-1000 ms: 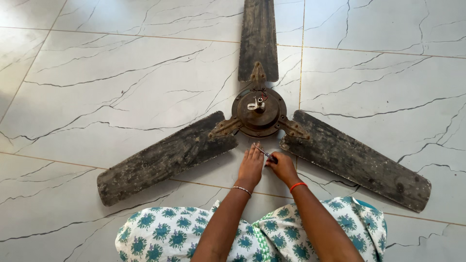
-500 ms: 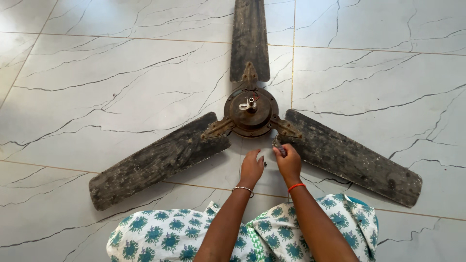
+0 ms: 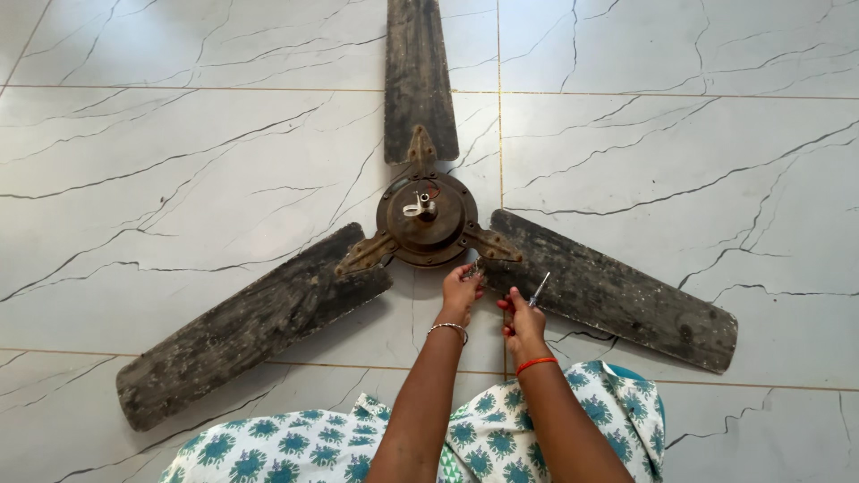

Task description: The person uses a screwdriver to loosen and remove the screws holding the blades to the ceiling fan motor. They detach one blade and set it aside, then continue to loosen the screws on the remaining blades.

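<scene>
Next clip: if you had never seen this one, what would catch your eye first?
A grimy, dark three-bladed ceiling fan lies flat on the white marble-look floor, filling mid-frame. At its near rim, the left hand touches the round motor hub, while the right hand beside it holds a thin metal tool. A teal-flowered white cloth covers the lap below.

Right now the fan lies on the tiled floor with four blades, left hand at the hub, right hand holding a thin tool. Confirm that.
Not quite: the fan has three blades, not four, as the head view shows. The rest holds: it lies on the tiled floor, the left hand is at the hub, and the right hand holds a thin tool.
</scene>
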